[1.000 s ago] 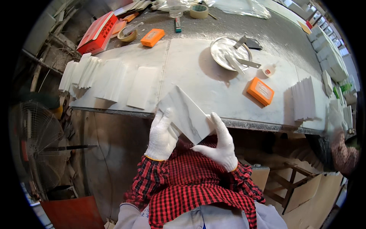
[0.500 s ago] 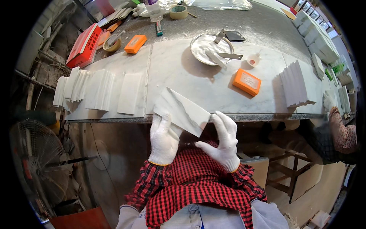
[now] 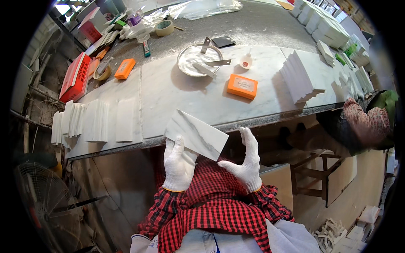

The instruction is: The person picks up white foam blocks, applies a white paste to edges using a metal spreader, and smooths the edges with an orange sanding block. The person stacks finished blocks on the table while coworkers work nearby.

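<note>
A rectangular white marble tile (image 3: 198, 135) with grey veins is held up in front of the table's near edge. My left hand (image 3: 179, 164), in a white knit glove, grips it at its left end, with the fingers partly hidden by the tile. My right hand (image 3: 247, 162), gloved too, is beside the tile's right end with fingers and thumb spread. Its thumb tip comes close to the tile's lower corner; I cannot tell whether they touch.
On the marble-topped table (image 3: 164, 99) are a bowl of white paste (image 3: 192, 59) with scrapers, orange boxes (image 3: 242, 86) and a small bottle (image 3: 246, 62). Tile stacks stand left (image 3: 96, 120) and right (image 3: 299, 76). A co-worker's patterned sleeve (image 3: 360, 116) is at far right; a fan (image 3: 50, 202) stands lower left.
My right hand's fingers have come away from the tile's right corner and opened wider. The left hand still holds the tile. The whole view has turned, shifting the table.
</note>
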`<state>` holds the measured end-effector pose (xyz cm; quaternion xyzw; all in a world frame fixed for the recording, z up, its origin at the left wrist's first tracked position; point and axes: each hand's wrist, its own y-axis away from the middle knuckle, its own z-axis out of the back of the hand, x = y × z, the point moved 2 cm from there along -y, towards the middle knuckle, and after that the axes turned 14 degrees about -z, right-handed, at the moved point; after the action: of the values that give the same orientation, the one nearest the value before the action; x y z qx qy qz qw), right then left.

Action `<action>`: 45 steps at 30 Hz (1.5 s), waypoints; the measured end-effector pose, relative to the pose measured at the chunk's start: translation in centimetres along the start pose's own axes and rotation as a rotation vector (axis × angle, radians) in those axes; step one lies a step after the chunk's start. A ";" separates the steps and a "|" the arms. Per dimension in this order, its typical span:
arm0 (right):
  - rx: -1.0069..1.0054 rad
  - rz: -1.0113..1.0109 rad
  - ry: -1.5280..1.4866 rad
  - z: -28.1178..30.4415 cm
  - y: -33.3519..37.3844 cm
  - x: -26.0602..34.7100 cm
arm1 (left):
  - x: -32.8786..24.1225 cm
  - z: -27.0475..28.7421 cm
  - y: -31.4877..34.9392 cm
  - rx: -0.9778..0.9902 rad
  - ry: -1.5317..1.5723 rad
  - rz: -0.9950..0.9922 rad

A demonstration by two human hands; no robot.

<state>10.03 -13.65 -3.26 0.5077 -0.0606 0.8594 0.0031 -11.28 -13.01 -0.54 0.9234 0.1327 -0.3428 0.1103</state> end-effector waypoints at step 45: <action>0.632 -0.549 -1.879 4.3 -2.6 -1.0 | -10.8 18.6 -10.6 -0.039 -2.242 -0.754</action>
<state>14.46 -11.45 -1.84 0.9491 0.3085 0.0615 0.0169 -33.78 -10.32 -8.36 0.0075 0.2313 -0.9703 0.0710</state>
